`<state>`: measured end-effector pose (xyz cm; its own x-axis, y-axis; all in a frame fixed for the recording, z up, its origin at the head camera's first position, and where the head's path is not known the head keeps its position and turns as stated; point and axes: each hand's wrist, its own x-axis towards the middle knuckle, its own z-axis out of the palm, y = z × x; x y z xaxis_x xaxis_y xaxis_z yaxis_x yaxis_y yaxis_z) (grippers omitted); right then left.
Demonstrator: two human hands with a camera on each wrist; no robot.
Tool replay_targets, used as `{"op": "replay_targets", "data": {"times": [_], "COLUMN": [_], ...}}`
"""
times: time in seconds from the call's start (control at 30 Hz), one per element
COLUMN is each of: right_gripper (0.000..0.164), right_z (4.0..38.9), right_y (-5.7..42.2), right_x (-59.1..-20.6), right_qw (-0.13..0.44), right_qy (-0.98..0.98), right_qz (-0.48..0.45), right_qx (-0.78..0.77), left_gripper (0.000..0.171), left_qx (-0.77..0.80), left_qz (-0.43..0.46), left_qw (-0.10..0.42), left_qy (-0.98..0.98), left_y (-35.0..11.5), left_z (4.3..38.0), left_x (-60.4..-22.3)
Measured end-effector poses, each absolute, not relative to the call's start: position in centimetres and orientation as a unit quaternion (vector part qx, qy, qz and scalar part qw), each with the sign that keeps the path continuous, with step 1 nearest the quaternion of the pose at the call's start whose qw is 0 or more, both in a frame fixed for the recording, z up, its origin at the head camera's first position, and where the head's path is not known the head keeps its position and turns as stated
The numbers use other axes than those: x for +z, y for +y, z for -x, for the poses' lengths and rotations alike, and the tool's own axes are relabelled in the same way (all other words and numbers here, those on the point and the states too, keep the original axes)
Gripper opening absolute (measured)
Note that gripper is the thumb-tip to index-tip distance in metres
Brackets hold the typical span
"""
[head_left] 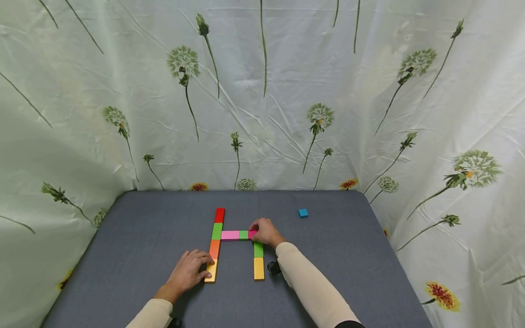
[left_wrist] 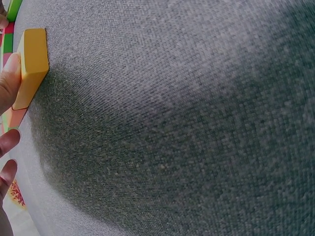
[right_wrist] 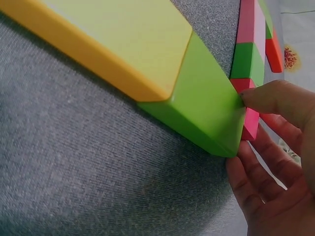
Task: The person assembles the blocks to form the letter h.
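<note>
My left hand rests at a yellow block, the near end of a column of blocks on the left. Its thumb touches the block's top face while the other fingers lie loosely bent. Above it in that column come an orange block, a light green one and a red one. With thumb and fingertips, my right hand pinches a magenta block. This block lies at the end of a row, beside a small green block and a pink block.
Below the right hand, a lime green block meets another yellow block. A small blue block lies apart at the back right of the grey table. Behind hangs a dandelion-print curtain.
</note>
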<state>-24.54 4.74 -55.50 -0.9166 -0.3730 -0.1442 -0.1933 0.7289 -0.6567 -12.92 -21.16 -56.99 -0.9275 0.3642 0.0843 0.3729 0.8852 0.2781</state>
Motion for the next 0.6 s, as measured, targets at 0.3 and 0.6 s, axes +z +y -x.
{"op": "replay_targets", "data": {"times": [0.3, 0.6], "right_gripper": [0.024, 0.023], "right_z": [24.4, 24.17], "right_y": [4.86, 4.81], "right_x": [-55.38, -55.49], "right_qw": [0.139, 0.146], "right_qy": [0.915, 0.912], "right_qz": [0.15, 0.14], "right_qx": [-0.347, -0.358], "left_gripper": [0.032, 0.032], "left_qx": [-0.151, -0.154], "left_qz": [0.188, 0.185], "left_qw": [0.015, 0.01], "left_qy": [-0.97, -0.971], "left_y": [-21.05, -21.04], "left_z": [12.9, 12.81], "left_x": [-56.86, -56.72]}}
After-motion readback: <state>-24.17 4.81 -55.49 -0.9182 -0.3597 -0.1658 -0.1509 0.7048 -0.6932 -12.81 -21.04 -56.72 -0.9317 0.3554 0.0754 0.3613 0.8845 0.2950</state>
